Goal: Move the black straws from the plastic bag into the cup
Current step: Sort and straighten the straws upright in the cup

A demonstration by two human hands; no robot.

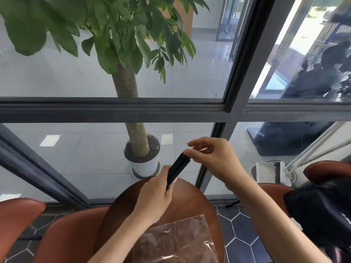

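Note:
A bundle of black straws is held slanted in the air above the round brown table. My left hand grips its lower end. My right hand pinches its upper end between thumb and fingertips. A clear plastic bag lies flat on the table near me, below my left forearm. No cup shows in the view.
Brown chairs stand at the left, front and right. A black bag lies on the right chair. Beyond the glass wall stands a potted tree in a white pot.

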